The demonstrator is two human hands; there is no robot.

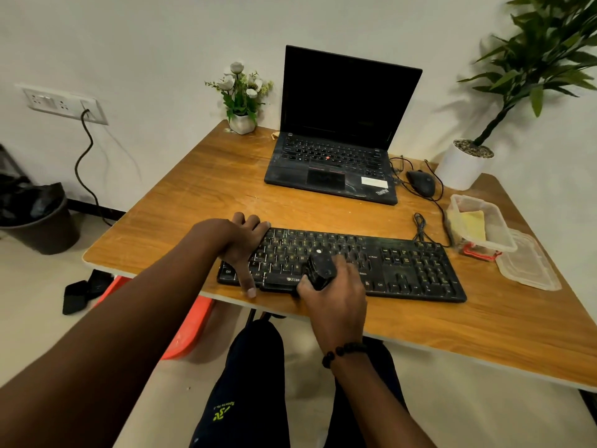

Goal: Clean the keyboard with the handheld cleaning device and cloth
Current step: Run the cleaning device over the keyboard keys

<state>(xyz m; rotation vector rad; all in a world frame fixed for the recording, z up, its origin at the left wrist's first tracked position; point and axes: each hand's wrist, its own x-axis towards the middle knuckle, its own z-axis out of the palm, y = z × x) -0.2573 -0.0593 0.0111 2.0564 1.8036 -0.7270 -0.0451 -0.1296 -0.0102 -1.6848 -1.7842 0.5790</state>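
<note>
While the right hand [332, 286] wraps its fingers [350, 268] around the small black handheld cleaning device [318, 268], the tool stands on the middle letter keys of the black full-size plastic keyboard [403, 266], its white-dotted end tilted toward twelve o'clock, apparently so its working end meets the gaps between keys. At nine o'clock of the device, the left hand [240, 242] lies on the keyboard's left end with relaxed, spread fingers pressing flat and the thumb hooked over the near edge; this looks like bracing, to stop the board sliding under the strokes. The keyboard sits near the front edge of the orange-brown wooden surface [193, 195], within easy reach.

At two o'clock of the keyboard, a clear plastic lidless container [494, 221] holds a folded yellow cloth [473, 223], probably parked there until wiping begins; its lid [529, 266] lies just beside it. Farther back, at twelve o'clock, stands an open black laptop [339, 156], with a black wired mouse [421, 182] to its right. Cloth wiping seems not yet begun.
</note>
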